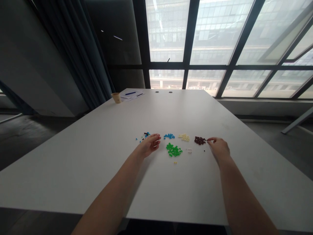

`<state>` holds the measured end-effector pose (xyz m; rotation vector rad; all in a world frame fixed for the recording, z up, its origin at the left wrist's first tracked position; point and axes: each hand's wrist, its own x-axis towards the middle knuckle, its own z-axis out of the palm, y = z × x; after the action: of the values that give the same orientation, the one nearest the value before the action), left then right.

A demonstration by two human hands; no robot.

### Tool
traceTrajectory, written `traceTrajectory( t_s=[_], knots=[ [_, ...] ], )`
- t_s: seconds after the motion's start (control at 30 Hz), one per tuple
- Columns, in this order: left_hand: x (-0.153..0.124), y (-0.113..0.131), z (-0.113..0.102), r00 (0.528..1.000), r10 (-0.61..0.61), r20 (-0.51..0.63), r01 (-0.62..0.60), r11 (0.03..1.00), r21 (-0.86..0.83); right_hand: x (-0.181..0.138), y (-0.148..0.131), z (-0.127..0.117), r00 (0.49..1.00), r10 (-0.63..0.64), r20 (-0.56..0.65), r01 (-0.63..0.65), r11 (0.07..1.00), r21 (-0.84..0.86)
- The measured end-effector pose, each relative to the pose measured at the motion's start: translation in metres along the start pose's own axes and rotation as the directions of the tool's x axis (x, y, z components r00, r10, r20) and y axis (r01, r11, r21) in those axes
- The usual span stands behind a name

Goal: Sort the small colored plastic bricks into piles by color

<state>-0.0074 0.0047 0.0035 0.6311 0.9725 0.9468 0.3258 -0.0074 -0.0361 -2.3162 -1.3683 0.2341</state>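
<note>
Small coloured pieces lie sorted in heaps on a white table point(97, 156). My left hand point(149, 145) rests with loosely curled fingers beside a mixed scatter of blue and dark pieces point(144, 136). To its right are a blue heap point(169, 136), a green heap point(173, 150), a cream heap point(184, 137) and a dark brown heap point(200, 140). My right hand point(218, 147) pinches a tiny dark piece at the brown heap's right edge. Two whitish pieces point(189, 150) and a yellow one point(175, 162) lie loose.
A paper cup point(116, 97) stands at the table's far left, next to papers with a blue pen point(130, 93). Two round cable holes point(163, 92) sit at the far edge. Tall windows rise behind, and a dark curtain hangs at the left.
</note>
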Motion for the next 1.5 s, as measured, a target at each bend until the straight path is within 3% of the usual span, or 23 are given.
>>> traceTrajectory(
  t_s=[0.27,0.4,0.57,0.8,0.93,1.03,1.17,1.37,1.5],
  knots=[
    [-0.005,0.002,0.004,1.000,-0.012,0.001,0.012,0.999,0.049,-0.002,-0.003,0.006,0.998,0.052,0.047,-0.051,0.999,-0.019],
    [-0.001,0.009,-0.006,0.987,0.131,-0.092,-0.121,0.987,0.108,-0.001,-0.001,0.006,0.995,0.080,0.059,-0.078,0.996,-0.041],
    [0.006,0.021,-0.022,0.847,0.442,-0.296,-0.323,0.869,0.375,0.001,0.000,0.009,0.995,0.068,0.078,-0.063,0.996,-0.060],
    [0.020,0.019,-0.038,0.744,0.604,-0.286,-0.347,0.715,0.607,-0.001,0.002,0.009,1.000,-0.009,0.027,0.010,0.999,-0.038],
    [0.025,0.014,-0.053,0.674,0.702,-0.231,-0.236,0.500,0.833,-0.003,-0.001,0.006,0.998,-0.068,-0.011,0.068,0.998,-0.008],
    [0.027,0.010,-0.065,0.677,0.700,-0.229,-0.067,0.368,0.928,-0.005,-0.009,0.002,0.993,-0.112,-0.029,0.113,0.993,0.034],
    [0.032,0.004,-0.070,0.711,0.675,-0.199,-0.057,0.337,0.940,-0.017,-0.028,0.001,0.976,-0.219,-0.008,0.218,0.971,0.092],
    [0.038,-0.003,-0.061,0.690,0.714,-0.121,-0.012,0.179,0.984,-0.050,-0.062,0.014,0.874,-0.484,0.040,0.470,0.864,0.181],
    [0.038,-0.003,-0.060,0.694,0.709,-0.122,0.080,0.092,0.992,-0.063,-0.074,0.015,0.829,-0.558,0.048,0.533,0.813,0.233]
  ],
)
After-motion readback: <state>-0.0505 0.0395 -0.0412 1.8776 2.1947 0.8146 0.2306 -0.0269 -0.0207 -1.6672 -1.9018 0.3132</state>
